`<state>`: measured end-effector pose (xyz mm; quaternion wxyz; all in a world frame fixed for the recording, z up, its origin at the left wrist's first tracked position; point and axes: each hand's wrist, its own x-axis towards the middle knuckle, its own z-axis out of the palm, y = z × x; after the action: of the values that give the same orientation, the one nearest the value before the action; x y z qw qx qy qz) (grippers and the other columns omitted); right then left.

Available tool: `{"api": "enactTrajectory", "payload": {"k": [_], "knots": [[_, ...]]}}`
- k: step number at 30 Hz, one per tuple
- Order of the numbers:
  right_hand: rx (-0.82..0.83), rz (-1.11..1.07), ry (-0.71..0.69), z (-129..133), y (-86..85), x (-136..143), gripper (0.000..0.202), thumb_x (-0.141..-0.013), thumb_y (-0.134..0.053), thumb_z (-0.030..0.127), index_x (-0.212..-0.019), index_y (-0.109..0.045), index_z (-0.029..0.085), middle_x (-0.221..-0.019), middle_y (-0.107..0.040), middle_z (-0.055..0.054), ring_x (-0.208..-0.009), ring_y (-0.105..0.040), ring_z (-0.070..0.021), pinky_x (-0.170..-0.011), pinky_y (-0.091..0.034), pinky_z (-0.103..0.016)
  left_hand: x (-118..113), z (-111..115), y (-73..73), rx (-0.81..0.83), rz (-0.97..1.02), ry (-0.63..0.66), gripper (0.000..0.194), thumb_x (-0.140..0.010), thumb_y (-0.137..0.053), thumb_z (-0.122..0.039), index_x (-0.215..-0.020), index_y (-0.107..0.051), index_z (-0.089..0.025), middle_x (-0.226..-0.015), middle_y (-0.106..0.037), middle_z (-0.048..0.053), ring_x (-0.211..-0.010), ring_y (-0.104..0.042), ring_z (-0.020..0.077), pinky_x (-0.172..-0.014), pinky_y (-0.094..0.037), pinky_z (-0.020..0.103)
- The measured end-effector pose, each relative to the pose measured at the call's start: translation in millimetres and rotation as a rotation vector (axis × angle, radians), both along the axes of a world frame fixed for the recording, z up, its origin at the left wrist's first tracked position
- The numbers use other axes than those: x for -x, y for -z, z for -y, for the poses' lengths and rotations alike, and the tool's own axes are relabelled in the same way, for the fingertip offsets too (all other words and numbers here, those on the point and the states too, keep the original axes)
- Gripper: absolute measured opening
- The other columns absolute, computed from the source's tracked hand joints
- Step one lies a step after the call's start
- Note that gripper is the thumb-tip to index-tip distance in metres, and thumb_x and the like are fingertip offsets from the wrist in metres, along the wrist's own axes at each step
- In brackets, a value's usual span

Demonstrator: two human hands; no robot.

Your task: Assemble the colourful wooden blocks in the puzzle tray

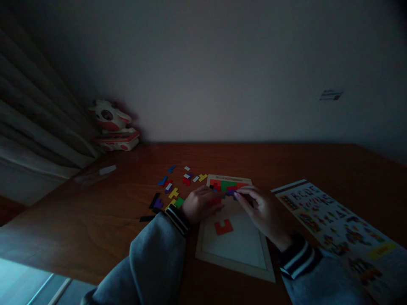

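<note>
Purple piece [232,193] is over the far part of the board [243,250], pinched by the right hand [260,209], just left of it. The left hand [201,204] is over the board's left side; I can't tell its grip. Loose pieces [173,193] lie left of the board, paper [330,218] right.

board [243,245] 1 | over board: left hand [200,203] 1, right hand [261,213] 1, purple piece [231,193] 1 | on board: lone red U-piece [224,229] 1 | left of board: yellow pieces [173,193] 3, black pieces [154,200] 2, green piece [179,202] 1, cow toy [111,120] 1 | right of board: printed sheet [338,231] 1
</note>
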<state>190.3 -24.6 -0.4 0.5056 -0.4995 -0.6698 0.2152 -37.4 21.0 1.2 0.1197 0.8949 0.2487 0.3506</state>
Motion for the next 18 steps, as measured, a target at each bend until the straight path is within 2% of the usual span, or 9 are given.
{"api": "enactTrajectory", "payload": {"k": [5,9,14,16,18], "knots": [[0.151,-0.175,0.035,-6,7.2,-6,0.029,-0.088,-0.061,0.05,-0.096,-0.069,0.024,-0.096,-0.073,-0.008,-0.087,-0.07,-0.0236,-0.078,-0.058,-0.038,14,-1,-1.0,-0.149,-0.194,0.116,0.03,-0.092,-0.06,-0.033,-0.118,-0.069,-0.02,-0.098,-0.075,0.01,-0.095,-0.068,0.021,-0.082,-0.056,0.033],[0.187,-0.18,0.032,-6,9.9,-6,0.032,-0.086,-0.062,0.054,-0.094,-0.07,0.024,-0.093,-0.074,-0.008,-0.084,-0.07,-0.0245,-0.074,-0.059,-0.039,15,-1,-2.6,-0.179,-0.244,0.113,0.022,-0.093,-0.057,-0.028,-0.107,-0.072,-0.019,-0.09,-0.076,0.009,-0.091,-0.069,0.0209,-0.081,-0.055,0.033],[0.193,-0.219,0.043,-7,11.8,-7,0.034,-0.083,-0.064,0.055,-0.094,-0.07,0.022,-0.093,-0.075,-0.009,-0.083,-0.071,-0.025,-0.074,-0.059,-0.039,17,-5,-2.0,-0.165,-0.186,0.001,0.023,-0.093,-0.056,-0.029,-0.105,-0.073,-0.019,-0.092,-0.075,0.01,-0.09,-0.069,0.0211,-0.084,-0.055,0.035],[0.206,-0.237,0.064,-7,10.4,-8,0.035,-0.082,-0.066,0.056,-0.092,-0.07,0.022,-0.09,-0.075,-0.009,-0.081,-0.072,-0.0252,-0.071,-0.059,-0.038,22,-10,-0.8,-0.137,-0.17,-0.102,0.025,-0.094,-0.053,-0.027,-0.111,-0.07,-0.02,-0.103,-0.074,0.01,-0.098,-0.067,0.0223,-0.09,-0.053,0.038],[0.213,-0.238,0.07,-8,8.7,-8,0.036,-0.08,-0.068,0.056,-0.092,-0.071,0.023,-0.088,-0.076,-0.009,-0.08,-0.072,-0.0255,-0.07,-0.058,-0.037,30,-18,1.8,-0.106,-0.189,-0.263,0.027,-0.094,-0.052,-0.026,-0.116,-0.067,-0.02,-0.115,-0.07,0.011,-0.107,-0.064,0.0242,-0.097,-0.05,0.042]]}}
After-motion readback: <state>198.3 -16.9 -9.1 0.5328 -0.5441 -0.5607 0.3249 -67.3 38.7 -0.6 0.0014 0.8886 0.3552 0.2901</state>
